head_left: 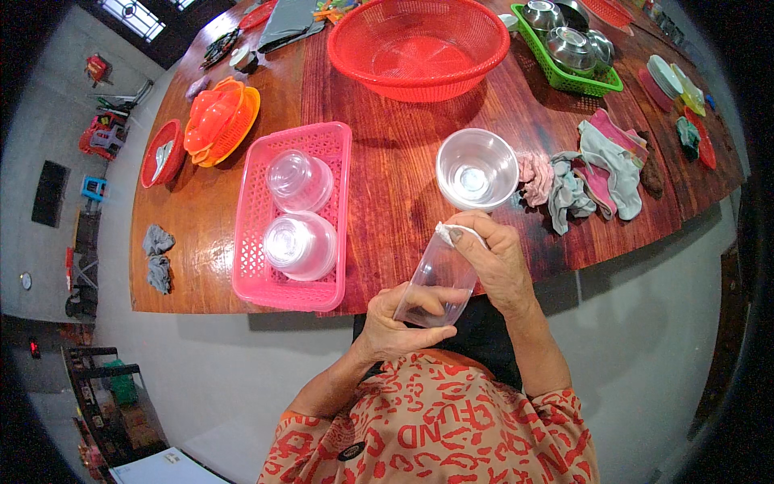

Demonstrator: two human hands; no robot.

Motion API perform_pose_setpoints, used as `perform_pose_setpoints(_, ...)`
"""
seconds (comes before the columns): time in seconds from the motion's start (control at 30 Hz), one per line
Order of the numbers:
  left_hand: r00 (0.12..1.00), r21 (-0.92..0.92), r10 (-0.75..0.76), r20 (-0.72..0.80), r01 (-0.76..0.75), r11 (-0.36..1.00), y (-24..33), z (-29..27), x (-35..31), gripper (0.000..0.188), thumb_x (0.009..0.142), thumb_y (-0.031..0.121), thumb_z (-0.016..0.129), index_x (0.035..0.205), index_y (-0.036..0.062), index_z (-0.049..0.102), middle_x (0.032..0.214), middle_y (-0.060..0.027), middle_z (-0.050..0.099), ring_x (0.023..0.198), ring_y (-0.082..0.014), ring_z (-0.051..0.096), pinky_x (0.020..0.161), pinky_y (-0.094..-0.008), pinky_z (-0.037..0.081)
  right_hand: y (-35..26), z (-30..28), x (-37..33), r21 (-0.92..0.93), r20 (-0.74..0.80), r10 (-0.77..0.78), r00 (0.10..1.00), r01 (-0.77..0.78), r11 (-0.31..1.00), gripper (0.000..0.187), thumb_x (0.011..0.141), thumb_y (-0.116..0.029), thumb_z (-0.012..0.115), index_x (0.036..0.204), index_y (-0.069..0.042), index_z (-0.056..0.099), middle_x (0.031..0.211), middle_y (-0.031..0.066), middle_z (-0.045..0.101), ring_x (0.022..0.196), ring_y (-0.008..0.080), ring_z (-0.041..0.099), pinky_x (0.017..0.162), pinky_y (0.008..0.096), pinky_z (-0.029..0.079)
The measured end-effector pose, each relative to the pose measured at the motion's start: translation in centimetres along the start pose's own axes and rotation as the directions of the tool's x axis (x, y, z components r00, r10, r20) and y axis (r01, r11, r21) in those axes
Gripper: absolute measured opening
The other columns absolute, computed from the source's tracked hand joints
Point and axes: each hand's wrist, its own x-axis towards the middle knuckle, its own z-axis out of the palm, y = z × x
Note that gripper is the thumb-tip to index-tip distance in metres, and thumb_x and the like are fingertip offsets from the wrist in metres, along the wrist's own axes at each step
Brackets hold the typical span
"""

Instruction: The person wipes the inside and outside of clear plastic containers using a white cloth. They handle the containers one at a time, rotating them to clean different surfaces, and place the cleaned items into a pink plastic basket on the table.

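My left hand (401,320) grips the base of a clear plastic cup (438,278), tilted with its mouth toward the table. My right hand (493,260) rests on the cup's rim, its fingers pinching a small white cloth (448,232) into the mouth. Just beyond, a stack of clear plastic cups (476,168) stands upright on the wooden table (387,185). To the left a pink basket (292,218) holds two stacks of clear cups turned upside down (300,211).
A big red round basket (419,44) sits at the back, a green basket of steel bowls (569,48) to its right. Rags and cloths (592,169) lie on the right, orange plastic dishes (219,119) and a red plate (164,152) on the left.
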Motion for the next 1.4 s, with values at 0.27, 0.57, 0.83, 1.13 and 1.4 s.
perform_pose_setpoints(0.27,0.998,0.019,0.06,-0.026,-0.059,0.998,0.0,-0.3,0.3,0.03,0.071,-0.005,0.076,0.092,0.0031,0.056,0.104,-0.0093,0.065,0.09,-0.0089,0.059,0.076,-0.0246,0.051,-1.4,1.1,-1.7,-0.427,0.044,-0.419,0.907,0.396,0.813,0.03,0.078,-0.001,0.055,0.107,0.002,0.06,0.107,0.0146,0.055,0.097,0.0319,0.05,0.088,0.0398,0.04)
perform_pose_setpoints(0.57,0.979,0.198,0.057,-0.195,-0.017,0.98,-0.1,-0.3,0.2,0.043,0.07,-0.002,0.076,0.11,0.0037,0.059,0.1,-0.0016,0.063,0.092,-0.0072,0.057,0.078,-0.024,0.049,-1.3,3.3,-4.3,-0.543,0.195,-0.594,0.781,0.59,0.598,0.041,0.07,-0.006,0.06,0.111,-0.004,0.06,0.112,0.009,0.056,0.1,0.0292,0.049,0.088,0.039,0.037)
perform_pose_setpoints(0.83,0.996,-0.084,0.052,-0.069,-0.058,0.995,-0.4,-0.2,0.0,0.029,0.069,-0.008,0.076,0.087,0.0034,0.056,0.106,-0.0157,0.065,0.091,-0.0125,0.061,0.074,-0.0265,0.053,-0.3,0.2,-1.0,-0.092,0.132,-0.319,0.939,0.332,0.939,0.024,0.087,-0.007,0.051,0.106,0.0,0.063,0.108,0.0109,0.057,0.102,0.0231,0.051,0.09,0.0349,0.04)
perform_pose_setpoints(1.13,0.996,-0.39,0.067,0.05,-0.043,0.92,-1.0,-1.5,0.5,0.035,0.069,-0.015,0.069,0.09,0.0042,0.049,0.115,-0.0237,0.061,0.098,-0.0285,0.064,0.072,-0.0339,0.057,2.0,0.0,-1.3,0.655,0.17,0.107,0.98,-0.194,0.73,0.031,0.095,-0.012,0.043,0.117,0.006,0.056,0.117,0.0095,0.055,0.111,0.0177,0.052,0.095,0.0309,0.042)
perform_pose_setpoints(1.4,0.978,-0.795,-0.104,-0.181,-0.083,0.601,-1.1,-0.8,1.2,0.035,0.087,0.016,0.061,0.119,0.0123,0.047,0.125,-0.0083,0.053,0.117,-0.036,0.053,0.069,-0.0386,0.056,2.6,2.8,-3.9,0.246,-0.279,-0.065,0.958,0.137,0.96,0.033,0.095,-0.01,0.045,0.124,0.003,0.054,0.126,0.0119,0.05,0.116,0.0209,0.049,0.098,0.0303,0.039)
